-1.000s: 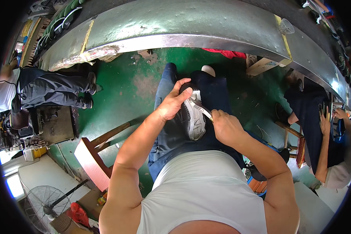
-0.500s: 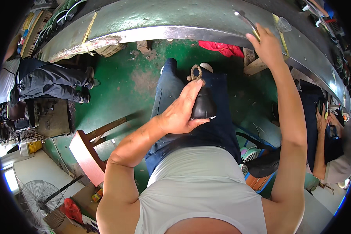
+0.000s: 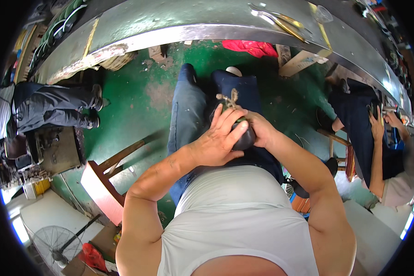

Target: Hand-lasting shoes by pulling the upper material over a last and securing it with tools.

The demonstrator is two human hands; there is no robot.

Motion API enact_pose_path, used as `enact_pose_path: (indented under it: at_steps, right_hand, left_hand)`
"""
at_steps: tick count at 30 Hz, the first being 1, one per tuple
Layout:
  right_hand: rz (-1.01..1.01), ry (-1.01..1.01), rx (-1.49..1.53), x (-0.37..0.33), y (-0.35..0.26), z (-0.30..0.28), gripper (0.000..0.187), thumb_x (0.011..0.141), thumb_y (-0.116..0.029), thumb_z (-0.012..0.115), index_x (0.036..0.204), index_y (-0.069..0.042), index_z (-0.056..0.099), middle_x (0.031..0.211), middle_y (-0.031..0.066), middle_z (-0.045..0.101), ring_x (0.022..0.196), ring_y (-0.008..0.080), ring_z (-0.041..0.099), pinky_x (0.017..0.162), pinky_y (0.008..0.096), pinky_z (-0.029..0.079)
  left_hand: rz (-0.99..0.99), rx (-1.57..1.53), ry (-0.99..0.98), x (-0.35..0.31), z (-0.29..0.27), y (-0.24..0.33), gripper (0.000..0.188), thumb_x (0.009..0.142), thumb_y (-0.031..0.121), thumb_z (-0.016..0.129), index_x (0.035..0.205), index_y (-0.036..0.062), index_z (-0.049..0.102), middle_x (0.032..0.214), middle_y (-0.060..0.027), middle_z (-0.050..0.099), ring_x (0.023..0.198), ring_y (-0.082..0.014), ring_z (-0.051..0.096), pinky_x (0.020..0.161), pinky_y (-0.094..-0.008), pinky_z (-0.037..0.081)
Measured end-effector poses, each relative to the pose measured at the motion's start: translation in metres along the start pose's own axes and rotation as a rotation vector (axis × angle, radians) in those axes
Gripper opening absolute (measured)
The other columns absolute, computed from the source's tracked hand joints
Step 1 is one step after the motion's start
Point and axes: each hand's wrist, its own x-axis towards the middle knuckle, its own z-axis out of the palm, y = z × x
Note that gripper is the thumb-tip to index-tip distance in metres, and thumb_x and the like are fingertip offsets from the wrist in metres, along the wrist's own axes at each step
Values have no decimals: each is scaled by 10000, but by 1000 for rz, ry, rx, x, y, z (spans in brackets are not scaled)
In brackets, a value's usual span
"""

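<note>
A black shoe (image 3: 244,139), mostly covered by my fingers, sits over my lap, with a loop of rough rope (image 3: 230,97) sticking up at its far end. My left hand (image 3: 221,138) lies across its top and left side, fingers closed over it. From the right, my right hand (image 3: 261,129) wraps its side, with some of its fingers hidden. A bit of green shows between the hands. On the metal-edged bench ahead lie pincers with yellow handles (image 3: 285,25), out of both hands.
The long grey bench (image 3: 170,23) curves across the far side, with a clear cup (image 3: 323,14) on it. A pink-topped stool (image 3: 101,193) stands at my left. Co-workers sit at both sides; one's hands (image 3: 379,124) are busy at right. A fan (image 3: 57,248) is at lower left.
My right hand has left the pincers on the bench and come down to grip the shoe. My left hand has shifted over the shoe, which has turned and tilted.
</note>
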Motion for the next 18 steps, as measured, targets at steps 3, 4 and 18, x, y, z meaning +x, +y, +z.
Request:
enact_pose_path:
  at_steps: [3,4,18]
  right_hand:
    - [-151,115,-90,-4,5,3,611,1035,-274,526,1524,6,289,1500,177,417,1327,258,495,1054,362,455]
    - [-268,111,-231,-3,7,6,703,1031,-235,523,1573,2,143,1613,198,213,1460,273,308,1157,381,326]
    - [-222,312,-19,104,48,-56,542,1057,-472,413,1481,-139,464,1408,79,535,1278,220,516,1061,355,421]
  left_hand:
    - [-118,-13,366,-1,8,-1,1095,839,398,752,1560,-26,44,1586,-325,85,1477,-511,82,1179,-589,115]
    - [-398,-167,523,-1,11,-5,1001,913,393,664,1559,-29,25,1592,-309,76,1484,-460,115,1188,-535,148]
    - [-1278,-1071,594,-14,90,-90,816,983,707,306,1609,274,9,1651,-110,132,1494,-287,211,1168,-445,297]
